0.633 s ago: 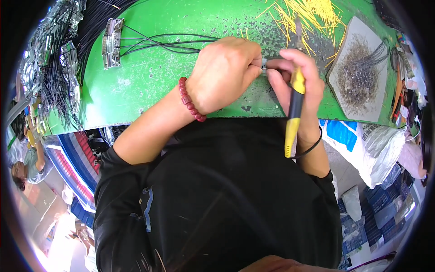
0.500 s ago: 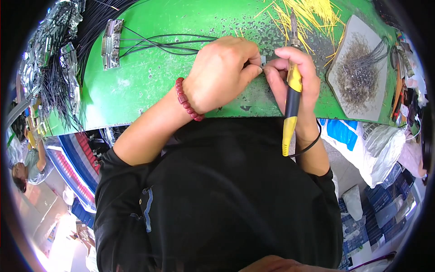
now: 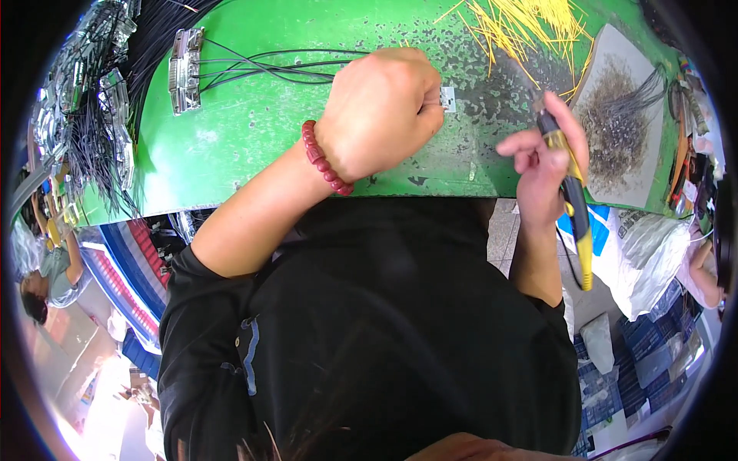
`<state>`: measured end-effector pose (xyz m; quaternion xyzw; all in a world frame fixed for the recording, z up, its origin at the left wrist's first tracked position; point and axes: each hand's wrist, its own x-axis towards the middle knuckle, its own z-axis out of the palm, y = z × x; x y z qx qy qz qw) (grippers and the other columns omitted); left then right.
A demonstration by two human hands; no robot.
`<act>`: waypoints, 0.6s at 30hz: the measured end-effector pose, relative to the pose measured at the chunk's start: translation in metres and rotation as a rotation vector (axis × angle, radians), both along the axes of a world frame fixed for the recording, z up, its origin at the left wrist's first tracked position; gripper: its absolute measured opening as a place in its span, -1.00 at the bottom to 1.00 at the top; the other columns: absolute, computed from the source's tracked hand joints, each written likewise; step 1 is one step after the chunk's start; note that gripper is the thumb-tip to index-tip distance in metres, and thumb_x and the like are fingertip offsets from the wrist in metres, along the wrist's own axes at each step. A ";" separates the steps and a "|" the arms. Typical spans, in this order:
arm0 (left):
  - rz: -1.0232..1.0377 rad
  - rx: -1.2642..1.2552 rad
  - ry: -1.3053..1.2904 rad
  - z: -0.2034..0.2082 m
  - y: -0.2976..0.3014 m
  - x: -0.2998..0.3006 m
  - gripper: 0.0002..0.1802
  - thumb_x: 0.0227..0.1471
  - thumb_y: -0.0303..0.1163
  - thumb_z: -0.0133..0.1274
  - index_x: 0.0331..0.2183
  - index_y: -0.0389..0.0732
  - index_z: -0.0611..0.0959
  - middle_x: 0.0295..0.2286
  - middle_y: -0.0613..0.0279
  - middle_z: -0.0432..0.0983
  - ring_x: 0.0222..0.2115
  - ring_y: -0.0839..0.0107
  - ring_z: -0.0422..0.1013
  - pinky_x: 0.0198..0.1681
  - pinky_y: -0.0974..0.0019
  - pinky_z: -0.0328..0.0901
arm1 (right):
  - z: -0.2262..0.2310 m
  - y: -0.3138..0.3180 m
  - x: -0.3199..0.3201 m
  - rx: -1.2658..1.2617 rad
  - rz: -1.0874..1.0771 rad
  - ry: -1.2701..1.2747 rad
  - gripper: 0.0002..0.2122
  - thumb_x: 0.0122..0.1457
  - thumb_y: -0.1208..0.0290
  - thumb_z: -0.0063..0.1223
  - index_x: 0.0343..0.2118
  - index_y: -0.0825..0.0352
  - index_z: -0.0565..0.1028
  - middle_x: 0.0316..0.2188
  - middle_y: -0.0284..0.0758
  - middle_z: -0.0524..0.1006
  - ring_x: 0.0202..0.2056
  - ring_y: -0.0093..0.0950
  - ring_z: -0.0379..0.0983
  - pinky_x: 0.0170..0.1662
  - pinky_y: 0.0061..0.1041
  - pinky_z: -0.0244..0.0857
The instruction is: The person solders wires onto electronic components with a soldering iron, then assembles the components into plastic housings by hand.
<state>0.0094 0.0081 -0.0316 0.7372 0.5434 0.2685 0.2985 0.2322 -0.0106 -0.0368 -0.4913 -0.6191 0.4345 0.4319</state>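
My left hand point(image 3: 388, 115), a red bead bracelet at its wrist, is closed with its back toward me. A small pale rectangular piece point(image 3: 448, 98) sticks out beyond its thumb and fingers; its kind I cannot make out. Black wires point(image 3: 284, 63) run from under this hand leftward to a row of clear and silver modules point(image 3: 185, 73) lying on the green table. In my right hand point(image 3: 550, 165) is a yellow and black soldering iron point(image 3: 578, 201), tip pointing away from me, apart from the pale piece. Some fingers of that hand are lifted off the handle.
Thin yellow strips point(image 3: 530, 27) lie loose at the back right. A pale board point(image 3: 646, 150) with dark residue and fine wires is on the right of the green table point(image 3: 254, 154). Clear modules with black wires point(image 3: 92, 115) pile up at the left. Another person point(image 3: 58, 273) is at far left.
My right hand has drawn the soldering iron away to the right, clear of my left hand. The pale piece in my left hand now shows more. My left hand has shifted slightly.
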 end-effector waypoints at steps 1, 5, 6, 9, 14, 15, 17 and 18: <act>-0.001 -0.002 0.002 0.000 0.000 0.001 -0.90 -0.22 -0.51 0.16 -0.60 -0.29 0.55 -0.52 0.15 0.51 -0.47 0.15 0.47 -0.40 0.22 0.35 | -0.005 -0.004 0.004 0.037 -0.040 0.039 -0.30 0.26 -0.18 -0.22 0.02 0.54 0.38 -0.50 -0.26 0.55 -0.62 -0.67 0.26 -0.54 -0.70 0.07; 0.016 0.010 0.062 0.001 0.000 0.004 -0.89 -0.23 -0.46 0.16 -0.61 -0.25 0.56 -0.52 0.18 0.50 -0.48 0.14 0.46 -0.41 0.19 0.35 | -0.011 -0.014 0.007 0.129 -0.121 0.145 -0.38 0.21 -0.04 -0.09 -0.10 0.63 0.46 -0.50 -0.27 0.46 -0.57 -0.62 0.29 -0.49 -0.68 0.11; 0.018 0.003 0.069 0.002 0.001 0.004 -0.89 -0.23 -0.45 0.16 -0.62 -0.25 0.55 -0.52 0.19 0.50 -0.48 0.14 0.45 -0.41 0.19 0.34 | -0.010 -0.017 0.008 0.106 -0.150 0.131 -0.43 0.19 0.04 -0.05 -0.12 0.64 0.46 -0.49 -0.26 0.45 -0.55 -0.61 0.29 -0.48 -0.68 0.12; 0.023 -0.001 0.094 0.003 0.001 0.006 -0.88 -0.23 -0.45 0.16 -0.64 -0.24 0.54 -0.52 0.18 0.49 -0.47 0.13 0.45 -0.41 0.18 0.34 | -0.019 -0.023 0.012 0.101 -0.154 0.212 -0.65 0.07 0.30 0.05 -0.23 0.55 0.44 -0.46 -0.24 0.45 -0.56 -0.62 0.28 -0.47 -0.67 0.16; 0.029 -0.003 0.129 0.004 0.002 0.007 -0.87 -0.23 -0.44 0.16 -0.65 -0.24 0.54 -0.51 0.18 0.49 -0.46 0.13 0.45 -0.40 0.16 0.35 | -0.022 -0.022 0.011 0.032 -0.109 0.282 -0.76 0.04 0.38 0.21 -0.32 0.40 0.42 -0.47 -0.45 0.39 -0.51 -0.74 0.20 -0.44 -0.71 0.05; 0.028 -0.008 0.134 0.004 0.002 0.008 -0.87 -0.23 -0.43 0.16 -0.65 -0.24 0.54 -0.51 0.18 0.49 -0.46 0.12 0.46 -0.39 0.16 0.35 | -0.021 -0.022 0.010 0.032 -0.110 0.281 -0.76 0.04 0.38 0.21 -0.32 0.40 0.42 -0.47 -0.45 0.39 -0.51 -0.74 0.20 -0.44 -0.71 0.05; 0.026 -0.009 0.134 0.005 0.002 0.008 -0.87 -0.24 -0.43 0.16 -0.65 -0.24 0.54 -0.51 0.18 0.49 -0.46 0.13 0.46 -0.39 0.16 0.35 | -0.018 -0.022 0.008 0.020 -0.096 0.237 -0.79 0.04 0.44 0.20 -0.33 0.39 0.42 -0.48 -0.46 0.38 -0.52 -0.75 0.18 -0.45 -0.71 0.04; 0.026 -0.009 0.136 0.005 0.002 0.008 -0.87 -0.24 -0.43 0.16 -0.65 -0.24 0.55 -0.51 0.18 0.49 -0.45 0.13 0.46 -0.39 0.16 0.35 | -0.018 -0.021 0.008 0.020 -0.095 0.237 -0.79 0.04 0.44 0.20 -0.33 0.39 0.42 -0.48 -0.46 0.38 -0.52 -0.75 0.18 -0.45 -0.71 0.04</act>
